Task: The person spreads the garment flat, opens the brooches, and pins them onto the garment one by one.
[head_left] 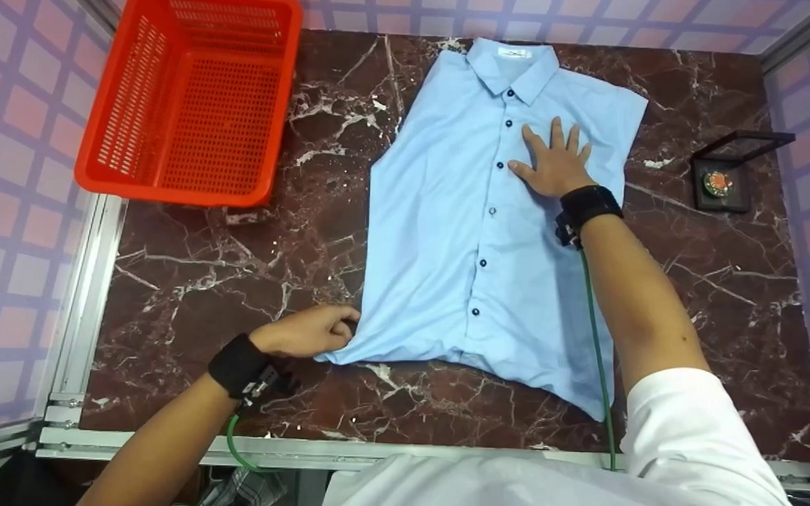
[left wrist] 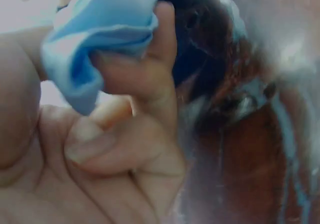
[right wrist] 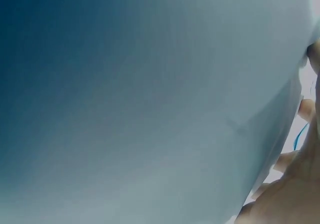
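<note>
A light blue button-up shirt (head_left: pixel 433 211) lies front side up on the dark marbled table, collar toward the far edge and dark buttons down its middle. My left hand (head_left: pixel 312 330) pinches the lower left corner of its hem; in the left wrist view a folded bit of blue cloth (left wrist: pixel 112 31) sits between thumb and fingers. With fingers spread, my right hand (head_left: pixel 554 165) presses flat on the upper chest, right of the button row. The right wrist view is mostly blue cloth (right wrist: pixel 150 103), with part of the hand (right wrist: pixel 295 189) at its right edge. No sleeves show spread out.
A red plastic basket (head_left: pixel 275 133) stands at the back left of the marbled table (head_left: pixel 187 302). To the right of the shirt is a small black open case (head_left: pixel 732 200) with a round coloured piece inside. A green cable (head_left: pixel 596 337) trails from the right wrist across the shirt.
</note>
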The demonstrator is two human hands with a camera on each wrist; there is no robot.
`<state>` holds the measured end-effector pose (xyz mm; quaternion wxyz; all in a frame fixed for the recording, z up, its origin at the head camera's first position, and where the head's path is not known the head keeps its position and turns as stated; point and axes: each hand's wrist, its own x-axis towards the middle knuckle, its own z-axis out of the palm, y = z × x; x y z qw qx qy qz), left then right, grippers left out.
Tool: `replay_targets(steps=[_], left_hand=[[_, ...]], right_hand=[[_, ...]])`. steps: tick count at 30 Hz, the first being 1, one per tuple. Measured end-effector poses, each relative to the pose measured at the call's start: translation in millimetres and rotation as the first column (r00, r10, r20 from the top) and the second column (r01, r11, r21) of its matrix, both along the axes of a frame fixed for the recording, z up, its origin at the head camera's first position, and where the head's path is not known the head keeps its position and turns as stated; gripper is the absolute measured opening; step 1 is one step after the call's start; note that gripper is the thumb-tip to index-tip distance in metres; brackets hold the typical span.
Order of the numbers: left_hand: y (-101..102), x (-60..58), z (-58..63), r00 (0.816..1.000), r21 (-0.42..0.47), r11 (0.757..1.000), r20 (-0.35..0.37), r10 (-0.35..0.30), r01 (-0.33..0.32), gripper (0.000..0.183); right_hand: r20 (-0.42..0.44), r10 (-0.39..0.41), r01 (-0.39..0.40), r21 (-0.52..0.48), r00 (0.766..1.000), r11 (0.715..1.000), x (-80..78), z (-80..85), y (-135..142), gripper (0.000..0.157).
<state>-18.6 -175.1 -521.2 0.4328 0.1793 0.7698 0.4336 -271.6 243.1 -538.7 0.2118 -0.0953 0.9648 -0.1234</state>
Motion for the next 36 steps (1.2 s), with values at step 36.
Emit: replay_targets(steps=[36], left_hand=[[41,-127.3,23.4,0.822,-0.256,0.851,-0.487,0.297,-0.459,0.027]], right_hand=[[0.045,0.053,-0.054,0.026,0.998,0.998,-1.7,-10.7,8,0.092]])
